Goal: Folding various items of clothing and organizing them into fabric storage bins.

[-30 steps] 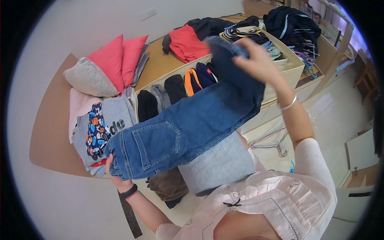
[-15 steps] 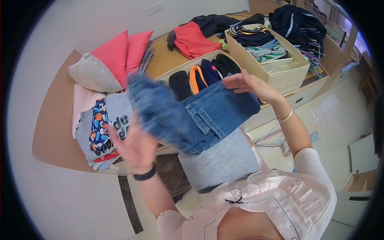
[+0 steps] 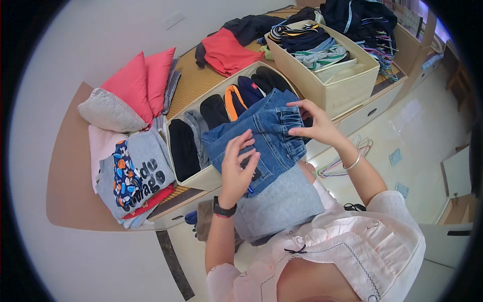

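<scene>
A pair of blue jeans [image 3: 271, 136] with an elastic waistband lies folded across my lap and the front rim of a cream fabric bin [image 3: 200, 181]. My left hand [image 3: 237, 168] rests on the denim with thumb and fingers apart. At the gathered waistband, my right hand [image 3: 319, 126] has its thumb and fingertips spread against the edge. Beneath the jeans is a folded light-grey garment [image 3: 282, 206] on my lap. Rolled clothes stand in the bin, among them a black roll [image 3: 182, 151], a grey roll [image 3: 197, 133] and an orange-edged roll [image 3: 235, 103].
A second cream bin [image 3: 347, 93] of folded clothes stands to the right. Red pillows [image 3: 128, 88] and a stack with a grey printed shirt [image 3: 148, 166] are at left. A red-and-dark garment [image 3: 231, 53] lies behind. Hangers [image 3: 347, 161] are on the floor.
The blurred, swinging part of the jeans has come down, and the waistband now faces right. My left hand has moved right onto the denim; the right hand has shifted slightly lower.
</scene>
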`<state>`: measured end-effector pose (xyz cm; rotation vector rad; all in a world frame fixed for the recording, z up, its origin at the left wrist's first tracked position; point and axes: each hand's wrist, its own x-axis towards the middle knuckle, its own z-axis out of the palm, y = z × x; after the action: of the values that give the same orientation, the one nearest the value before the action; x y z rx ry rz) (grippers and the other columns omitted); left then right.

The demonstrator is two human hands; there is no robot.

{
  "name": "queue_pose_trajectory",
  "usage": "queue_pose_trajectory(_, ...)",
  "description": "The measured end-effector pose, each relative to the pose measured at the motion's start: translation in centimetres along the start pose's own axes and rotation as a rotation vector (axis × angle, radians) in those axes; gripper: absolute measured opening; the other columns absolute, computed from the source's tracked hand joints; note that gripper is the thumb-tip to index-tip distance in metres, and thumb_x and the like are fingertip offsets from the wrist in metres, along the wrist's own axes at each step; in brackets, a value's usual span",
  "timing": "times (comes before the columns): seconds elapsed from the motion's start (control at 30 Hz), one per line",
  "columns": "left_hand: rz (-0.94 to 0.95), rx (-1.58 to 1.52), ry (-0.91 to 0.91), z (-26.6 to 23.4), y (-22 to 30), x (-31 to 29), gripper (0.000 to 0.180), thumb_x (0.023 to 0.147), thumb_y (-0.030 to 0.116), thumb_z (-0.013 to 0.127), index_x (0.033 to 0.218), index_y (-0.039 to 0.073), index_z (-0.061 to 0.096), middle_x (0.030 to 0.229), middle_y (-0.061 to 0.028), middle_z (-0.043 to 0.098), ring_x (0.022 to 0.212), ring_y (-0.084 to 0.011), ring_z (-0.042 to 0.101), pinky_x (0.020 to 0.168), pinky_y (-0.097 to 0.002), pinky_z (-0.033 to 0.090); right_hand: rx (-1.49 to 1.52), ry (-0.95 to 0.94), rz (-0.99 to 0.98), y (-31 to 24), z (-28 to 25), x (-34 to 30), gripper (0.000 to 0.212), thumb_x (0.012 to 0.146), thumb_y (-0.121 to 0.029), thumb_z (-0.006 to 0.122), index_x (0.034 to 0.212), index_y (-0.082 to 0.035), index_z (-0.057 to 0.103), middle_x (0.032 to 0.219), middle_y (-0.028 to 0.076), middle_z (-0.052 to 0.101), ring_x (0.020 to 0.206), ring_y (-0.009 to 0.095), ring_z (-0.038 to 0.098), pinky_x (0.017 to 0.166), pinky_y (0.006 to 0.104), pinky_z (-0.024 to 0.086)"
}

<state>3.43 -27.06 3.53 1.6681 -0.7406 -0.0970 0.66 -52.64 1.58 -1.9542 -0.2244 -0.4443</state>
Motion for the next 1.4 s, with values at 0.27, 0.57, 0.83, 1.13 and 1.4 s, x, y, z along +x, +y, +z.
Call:
queue_pose_trajectory(0.27, 0.157, 0.509, 0.363, -2.1, -0.9, -1.5, 0.041, 0.076, 0.007, 0.070, 0.114, 0.003, 0.056, 0.117, -0.0134, 0.047, 0.108, -0.0262, 0.049, 0.090, -0.0356, 0.044, 0.392, 0.036, 0.181, 1.0, -0.1, 2.3, 0.023, 0.082, -0.012, 0.065, 0.100, -0.001, 0.055, 0.092, 0.001, 0.060, 0.084, 0.007, 0.054, 0.074, 0.0239, 0.044)
queue_pose_trajectory(0.57, -0.320, 0.664, 0.337, -3.3, -1.2, 0.3, 0.086, 0.076, 0.047, 0.068, 0.131, -0.008, 0.030, 0.114, -0.0294, 0.053, 0.105, -0.0399, 0.054, 0.090, -0.0405, 0.042, -0.286, 0.223, 0.075, 2.9, 0.7, 2.2, 0.058, 0.081, -0.038, 0.064, 0.118, 0.004, 0.047, 0.110, 0.025, 0.053, 0.106, 0.036, 0.050, 0.092, 0.0407, 0.039)
queue_pose_trajectory(0.83, -0.172, -0.209, 0.403, -3.5, -2.2, 1.1, 0.076, 0.063, 0.000, 0.079, 0.128, -0.003, 0.038, 0.113, -0.0143, 0.056, 0.108, -0.0219, 0.053, 0.095, -0.0328, 0.041, -0.128, -0.005, 0.182, 2.4, -0.5, 0.8, 0.097, 0.061, -0.040, 0.082, 0.133, 0.002, 0.033, 0.128, 0.024, 0.040, 0.125, 0.033, 0.038, 0.104, 0.0353, 0.030)
queue_pose_trajectory(1.13, 0.005, -0.079, -0.053, -1.2, 3.1, 1.8, 0.036, 0.066, -0.011, 0.070, 0.092, 0.001, 0.049, 0.114, -0.0190, 0.060, 0.111, -0.0287, 0.056, 0.097, -0.0401, 0.041, -0.519, 0.090, -0.339, -4.9, -2.4, 0.0, 0.113, 0.048, -0.016, 0.084, 0.142, -0.011, 0.021, 0.145, 0.021, 0.018, 0.136, 0.036, 0.019, 0.110, 0.0498, 0.016)
queue_pose_trajectory(1.4, 0.320, -0.169, -0.381, 6.1, 7.0, 4.6, 0.024, 0.067, -0.009, 0.070, 0.086, -0.002, 0.056, 0.102, -0.0200, 0.065, 0.106, -0.0323, 0.059, 0.091, -0.0390, 0.046, -0.358, -0.763, -0.067, -7.3, -9.4, -1.3, 0.080, 0.057, -0.018, 0.082, 0.126, -0.003, 0.045, 0.111, 0.018, 0.060, 0.112, 0.033, 0.051, 0.098, 0.0397, 0.035)
